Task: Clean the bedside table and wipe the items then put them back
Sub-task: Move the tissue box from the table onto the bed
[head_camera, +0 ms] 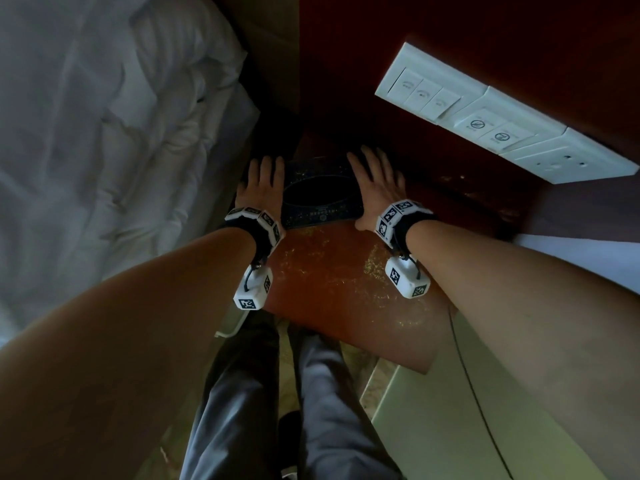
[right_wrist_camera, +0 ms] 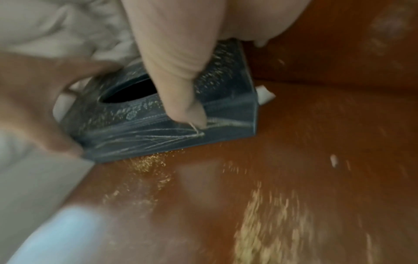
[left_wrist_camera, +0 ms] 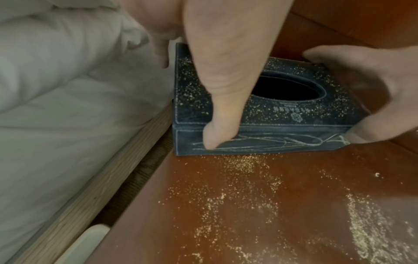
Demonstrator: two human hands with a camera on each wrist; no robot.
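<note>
Fig.: I clamp the dark blue leather rectangular tissue box [left_wrist_camera: 267,114] betw. left hand [left_wrist_camera: 217,75] & right hand [left_wrist_camera: 371,92], thumbs curled over its front edge, on the crumb-strewn reddish wooden desk [left_wrist_camera: 260,214]. Prob. light, stiff-walled, grit-dusted; hold end walls.

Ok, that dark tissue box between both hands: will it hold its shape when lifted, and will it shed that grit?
The tissue box looks stiff: stitched, squared edges, so the left hand and right hand gripping its ends probably won't crush it. It is likely light, since the oval opening shows dark with no tissue visible. Loose yellow crumbs on its top would probably slide off onto the bedside table if it tilts.
</note>
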